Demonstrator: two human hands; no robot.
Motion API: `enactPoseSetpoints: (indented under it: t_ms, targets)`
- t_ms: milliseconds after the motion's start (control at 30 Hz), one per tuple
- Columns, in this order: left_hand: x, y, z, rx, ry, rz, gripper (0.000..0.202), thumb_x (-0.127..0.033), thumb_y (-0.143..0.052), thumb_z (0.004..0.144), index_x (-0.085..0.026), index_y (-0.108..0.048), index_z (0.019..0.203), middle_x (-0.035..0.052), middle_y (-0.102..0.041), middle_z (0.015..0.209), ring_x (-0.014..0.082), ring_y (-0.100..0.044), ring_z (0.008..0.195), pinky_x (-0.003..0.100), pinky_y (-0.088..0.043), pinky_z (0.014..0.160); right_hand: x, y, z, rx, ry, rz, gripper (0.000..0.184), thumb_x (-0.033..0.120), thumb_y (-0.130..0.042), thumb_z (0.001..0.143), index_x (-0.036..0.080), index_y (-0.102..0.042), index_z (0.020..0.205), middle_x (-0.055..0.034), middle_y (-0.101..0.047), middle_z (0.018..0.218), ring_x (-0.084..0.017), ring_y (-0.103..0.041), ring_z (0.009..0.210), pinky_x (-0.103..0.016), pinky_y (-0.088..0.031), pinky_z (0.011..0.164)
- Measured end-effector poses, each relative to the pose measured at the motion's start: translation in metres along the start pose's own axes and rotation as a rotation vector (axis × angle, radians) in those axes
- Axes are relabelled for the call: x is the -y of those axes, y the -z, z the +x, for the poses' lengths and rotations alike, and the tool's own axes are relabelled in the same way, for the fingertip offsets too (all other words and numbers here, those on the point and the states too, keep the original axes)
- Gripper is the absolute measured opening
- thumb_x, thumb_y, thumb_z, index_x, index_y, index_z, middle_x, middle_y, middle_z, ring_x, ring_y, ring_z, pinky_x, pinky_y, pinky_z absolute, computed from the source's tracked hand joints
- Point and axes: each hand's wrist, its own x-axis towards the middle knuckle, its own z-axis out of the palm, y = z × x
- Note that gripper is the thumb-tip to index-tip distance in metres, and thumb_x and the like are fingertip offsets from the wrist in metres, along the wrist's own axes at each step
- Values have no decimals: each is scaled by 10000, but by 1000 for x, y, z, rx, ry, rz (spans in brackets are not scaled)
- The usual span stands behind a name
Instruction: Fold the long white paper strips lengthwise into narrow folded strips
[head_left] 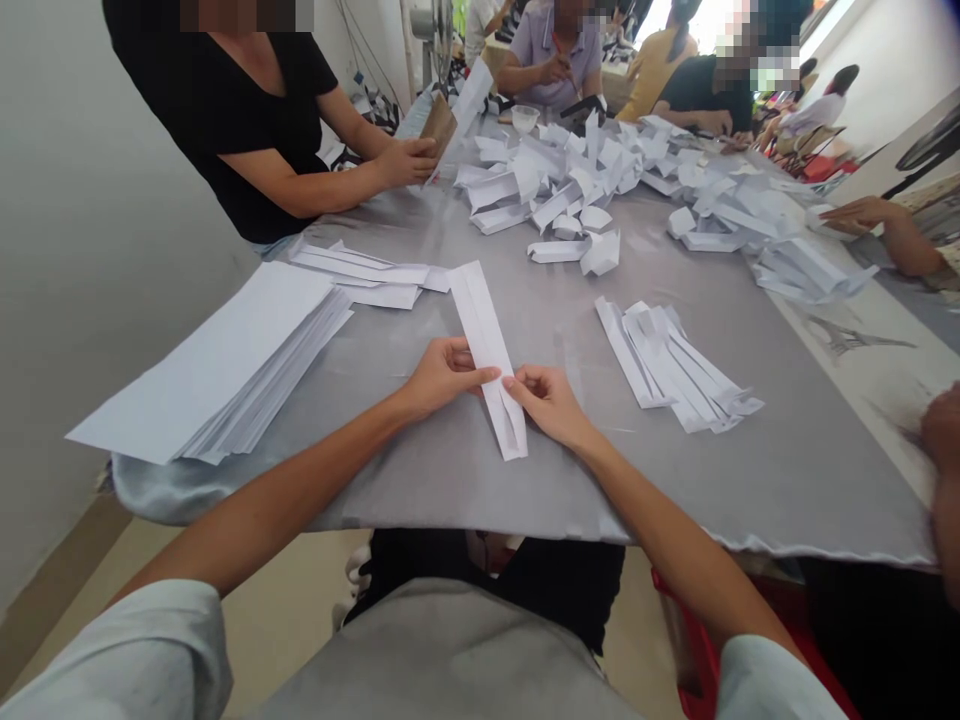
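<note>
Taking the work in hand as the clock's centre, the room runs back toward bright light at one o'clock, with a plain wall (60, 250) at nine and other people (551, 40) around twelve. Across the middle spreads a table (450, 490) under silvery grey cloth, lightly creased, with a tower print (855, 340) on a pale panel at three. At ten to eleven, a person in black (262, 160) holds a white sheet (474, 90). A loose heap of folded paper (555, 185) lies at one o'clock, probably pushed out there to free the near side.

At nine sits a slightly fanned stack of sheets (217, 350), apparently set within the left arm's reach; a smaller batch of folded strips (667, 370) rests at three — handy for the right.

The paper strip (484, 325) slants at the centre, above the cloth's near edge, its near end gaping slightly. The left hand (439, 385) and right hand (551, 405) are both closed on it — thumbs on top, nearly meeting, presumably to flatten the folds.
</note>
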Motion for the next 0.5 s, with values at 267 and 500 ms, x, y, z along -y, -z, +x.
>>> enactPoseSetpoints:
  t_ms: [267,500]
  targets:
    - [0,0,1,-43,-22,-12,503,-413,-916,752,-138,-782,1152,150,-822,1073,319,-803,947,451,-665,821,0,1,1,44,-27,56,459,642,-717,894,204,-614,801,23,-571,677,-109,-490,568,-246,-415,524]
    - [4,0,3,-75,-28,-20,516,-416,-913,760,-135,-761,1165,139,-825,1051,289,-801,911,431,-654,831,-3,1,3,59,-33,94,459,641,-757,864,198,-639,846,13,-615,696,-101,-519,552,-228,-415,481]
